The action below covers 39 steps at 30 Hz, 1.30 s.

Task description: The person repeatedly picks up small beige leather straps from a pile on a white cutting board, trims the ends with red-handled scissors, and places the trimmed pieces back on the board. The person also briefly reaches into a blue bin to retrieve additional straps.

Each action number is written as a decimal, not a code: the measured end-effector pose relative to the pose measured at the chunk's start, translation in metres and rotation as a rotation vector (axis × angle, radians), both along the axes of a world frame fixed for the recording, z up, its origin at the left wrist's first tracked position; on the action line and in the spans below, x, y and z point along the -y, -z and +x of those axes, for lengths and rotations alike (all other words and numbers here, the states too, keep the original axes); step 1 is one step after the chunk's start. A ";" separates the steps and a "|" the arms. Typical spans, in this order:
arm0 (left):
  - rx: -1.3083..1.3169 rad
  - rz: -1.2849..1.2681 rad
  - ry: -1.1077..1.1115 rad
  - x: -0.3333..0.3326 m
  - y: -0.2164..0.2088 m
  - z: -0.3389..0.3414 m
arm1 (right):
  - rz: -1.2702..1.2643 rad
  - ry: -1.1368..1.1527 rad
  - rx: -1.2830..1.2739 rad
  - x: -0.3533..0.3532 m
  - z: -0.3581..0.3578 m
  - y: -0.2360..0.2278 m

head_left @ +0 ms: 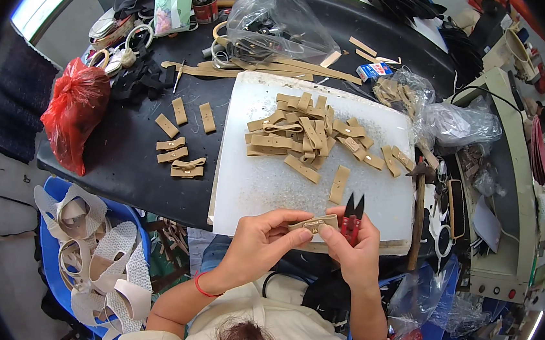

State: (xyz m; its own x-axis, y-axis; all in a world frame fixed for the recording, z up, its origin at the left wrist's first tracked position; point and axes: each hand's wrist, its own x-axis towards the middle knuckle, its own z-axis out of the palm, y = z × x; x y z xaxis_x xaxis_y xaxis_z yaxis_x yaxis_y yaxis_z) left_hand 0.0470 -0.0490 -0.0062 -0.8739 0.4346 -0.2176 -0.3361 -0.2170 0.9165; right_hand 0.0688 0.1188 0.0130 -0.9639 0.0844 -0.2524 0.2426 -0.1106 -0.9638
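A tan strap loop (312,224) with a small metal emblem is pinched between both hands, just over the near edge of the white board (251,194). My left hand (265,239) grips its left end with thumb and fingers. On the other end press the thumb and fingers of my right hand (357,254). That same hand also carries red thread snips (350,223), their dark blades apart and pointing away from me. Beyond the hands lies a heap of similar tan strap loops (302,130). One flat strap piece (339,183) rests nearest the snips.
Several tan pieces (177,111) lie on the black table (154,192) left of the board. A hammer (418,208) stands along its right edge. At the left are a red plastic bag (76,114) and a blue bin (57,190) of pale straps. Clear bags (278,28) sit behind.
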 end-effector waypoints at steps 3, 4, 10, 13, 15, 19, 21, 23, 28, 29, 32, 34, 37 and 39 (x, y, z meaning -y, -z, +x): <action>0.036 0.042 0.011 0.000 0.000 0.000 | -0.136 -0.007 0.047 -0.001 0.000 0.001; 0.038 0.055 0.010 -0.001 0.000 0.001 | -0.191 -0.022 0.075 -0.002 0.000 0.001; 0.065 0.120 0.125 0.002 0.001 0.001 | -0.167 -0.091 0.009 -0.005 0.003 0.009; 0.315 0.253 0.237 0.011 -0.009 -0.004 | -0.205 -0.178 0.009 -0.015 0.002 0.008; 0.390 0.294 0.275 0.013 -0.011 -0.005 | -0.128 -0.218 -0.091 -0.015 0.002 0.009; 0.300 0.280 0.240 0.010 -0.001 -0.003 | -0.065 -0.214 -0.204 -0.013 0.000 0.015; 0.203 0.205 0.180 0.009 0.001 0.000 | -0.118 -0.204 -0.107 -0.011 -0.001 0.012; 0.003 0.047 0.107 0.004 0.005 0.006 | 0.085 -0.111 -0.125 -0.008 0.001 0.011; -0.291 -0.283 0.050 -0.006 -0.005 0.009 | 0.629 0.031 -0.373 0.005 0.008 0.012; -0.421 -0.370 0.067 -0.009 -0.008 0.009 | 0.631 -0.003 -0.387 0.005 0.007 0.009; -0.658 -0.445 0.068 -0.016 0.000 0.008 | 0.783 0.004 -0.482 0.000 0.008 0.015; -0.703 -0.508 0.058 -0.021 0.000 0.006 | 0.833 0.018 -0.508 -0.002 0.010 0.017; -0.737 -0.567 0.051 -0.038 -0.002 0.001 | 0.763 0.096 -0.407 -0.011 0.014 0.017; -0.848 -0.634 0.093 -0.055 -0.002 -0.007 | 0.704 0.170 -0.320 -0.025 0.014 0.019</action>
State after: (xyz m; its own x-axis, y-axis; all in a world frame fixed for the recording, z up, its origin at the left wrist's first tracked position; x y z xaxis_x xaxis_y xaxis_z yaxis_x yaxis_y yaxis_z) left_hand 0.0397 0.0060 -0.0046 -0.8157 0.5278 0.2369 0.4746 0.3762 0.7958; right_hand 0.0823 0.1435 -0.0065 -0.9402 0.2738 0.2027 -0.0240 0.5404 -0.8411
